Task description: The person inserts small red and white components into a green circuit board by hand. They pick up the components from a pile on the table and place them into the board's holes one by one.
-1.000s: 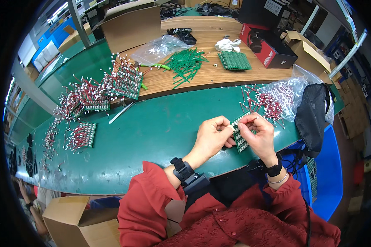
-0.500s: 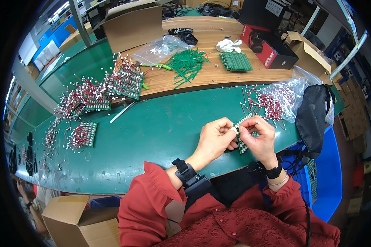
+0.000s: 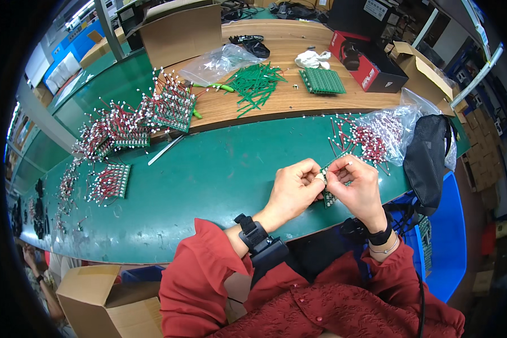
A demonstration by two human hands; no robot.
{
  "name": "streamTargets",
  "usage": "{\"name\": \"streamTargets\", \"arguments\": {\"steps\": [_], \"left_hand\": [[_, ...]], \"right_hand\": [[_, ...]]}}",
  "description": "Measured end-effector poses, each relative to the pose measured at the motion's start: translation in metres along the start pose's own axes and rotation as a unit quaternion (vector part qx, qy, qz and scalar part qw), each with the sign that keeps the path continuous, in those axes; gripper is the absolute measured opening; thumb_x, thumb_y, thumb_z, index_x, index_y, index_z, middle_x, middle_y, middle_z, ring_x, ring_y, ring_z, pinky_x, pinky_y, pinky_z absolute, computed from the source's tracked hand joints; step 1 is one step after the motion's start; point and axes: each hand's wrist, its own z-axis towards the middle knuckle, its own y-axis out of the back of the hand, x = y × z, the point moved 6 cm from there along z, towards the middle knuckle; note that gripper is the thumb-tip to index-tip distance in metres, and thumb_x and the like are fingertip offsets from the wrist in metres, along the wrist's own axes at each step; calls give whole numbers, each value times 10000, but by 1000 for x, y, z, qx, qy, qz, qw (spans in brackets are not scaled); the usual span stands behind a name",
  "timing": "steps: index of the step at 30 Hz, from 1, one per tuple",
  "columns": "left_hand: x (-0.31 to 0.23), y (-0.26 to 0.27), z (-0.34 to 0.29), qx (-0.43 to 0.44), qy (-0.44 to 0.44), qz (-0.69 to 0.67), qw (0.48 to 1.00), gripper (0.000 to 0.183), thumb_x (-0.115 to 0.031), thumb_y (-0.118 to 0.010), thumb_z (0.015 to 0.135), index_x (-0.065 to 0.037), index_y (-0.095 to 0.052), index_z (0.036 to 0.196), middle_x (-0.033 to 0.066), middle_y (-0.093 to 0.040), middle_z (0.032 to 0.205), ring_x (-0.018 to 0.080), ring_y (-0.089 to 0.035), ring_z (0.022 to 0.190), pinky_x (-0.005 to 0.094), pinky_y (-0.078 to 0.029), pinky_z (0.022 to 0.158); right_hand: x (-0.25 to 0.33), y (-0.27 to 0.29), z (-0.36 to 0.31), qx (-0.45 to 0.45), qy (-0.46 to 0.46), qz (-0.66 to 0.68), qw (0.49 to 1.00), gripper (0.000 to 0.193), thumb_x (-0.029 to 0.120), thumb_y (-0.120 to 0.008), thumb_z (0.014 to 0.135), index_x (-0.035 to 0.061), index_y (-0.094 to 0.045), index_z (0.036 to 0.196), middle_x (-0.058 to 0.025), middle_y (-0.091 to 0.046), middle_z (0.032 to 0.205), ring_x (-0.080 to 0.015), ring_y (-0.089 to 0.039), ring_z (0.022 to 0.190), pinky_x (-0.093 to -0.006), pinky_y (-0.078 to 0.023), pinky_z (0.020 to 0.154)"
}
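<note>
Since the earlier frame, my right hand (image 3: 356, 183) sits slightly further right, exposing less circuit board (image 3: 329, 198). Over the green bench (image 3: 219, 186), my left hand (image 3: 294, 188) clasps it; my right thumb and forefinger close together, contents indeterminable. Its visible side runs away from me; long axis obscured.

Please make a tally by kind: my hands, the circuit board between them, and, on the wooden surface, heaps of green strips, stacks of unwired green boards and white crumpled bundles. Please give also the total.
Hands: 2 (left hand, right hand)
Circuit board: 1
Heap of green strips: 1
Stack of unwired boards: 1
White crumpled bundle: 1
Total: 6
</note>
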Motion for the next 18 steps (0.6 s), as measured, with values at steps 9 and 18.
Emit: {"name": "streamTargets", "arguments": {"steps": [9, 18], "left_hand": [[1, -2, 0, 8, 48, -9, 999, 59, -29, -570, 898, -11, -549, 846, 50, -652, 743, 106, -659, 638, 235, -541, 556], [-5, 5, -2, -37, -29, 83, 995, 98, -17, -604, 842, 8, -544, 768, 27, -590, 618, 76, -609, 546, 245, -488, 477]], "right_hand": [[3, -1, -1, 15, 49, -36, 998, 110, -42, -687, 779, 8, -615, 846, -79, -616, 754, -184, -665, 628, -287, -545, 541], [40, -21, -16, 92, 184, -335, 920, 231, -9, -635, 732, 10, -563, 951, -127, -536, 847, -288, -611, 764, -377, -521, 619]]}}
